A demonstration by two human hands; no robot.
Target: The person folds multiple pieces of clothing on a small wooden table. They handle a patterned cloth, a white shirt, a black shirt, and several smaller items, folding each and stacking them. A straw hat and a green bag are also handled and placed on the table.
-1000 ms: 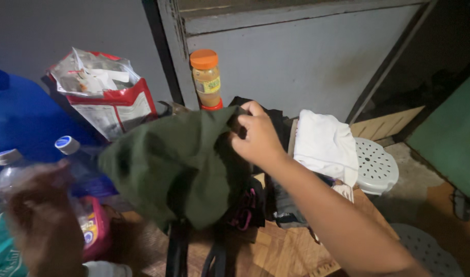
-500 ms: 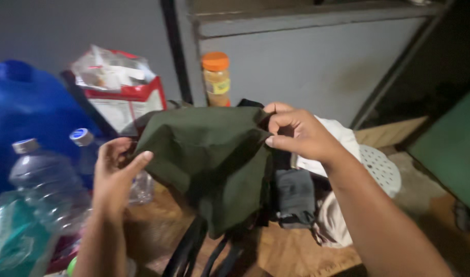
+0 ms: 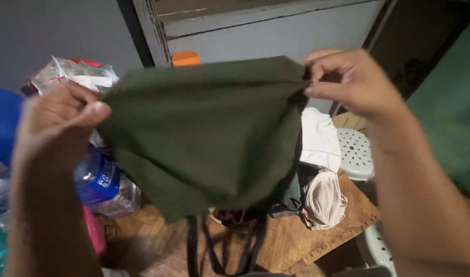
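So the backdrop is a grey panelled wall (image 3: pixel 276 36) with a dim doorway off to the right, and below it a wooden parquet surface (image 3: pixel 291 241) that's pretty cluttered. Biggest thing in view is the dark green cloth (image 3: pixel 204 133), held up and stretched flat in mid-air above that surface, blocking most of what's behind it. Left hand (image 3: pixel 55 128) has a closed grip pinching the cloth's upper left corner between thumb and fingers; right hand (image 3: pixel 348 82) pinches the upper right corner the same way. On the left there's one big blue water jug (image 3: pixel 2 123), one torn red and white bag (image 3: pixel 71 77) with papers sticking out, and one clear plastic bottle with a blue label (image 3: pixel 99 182). One white perforated stool (image 3: pixel 355 154) sits on the right, with one folded white garment (image 3: pixel 317 138) beside it and one beige garment (image 3: pixel 322 202) just below. One orange jar lid (image 3: pixel 185 58) peeks over the cloth's top edge.
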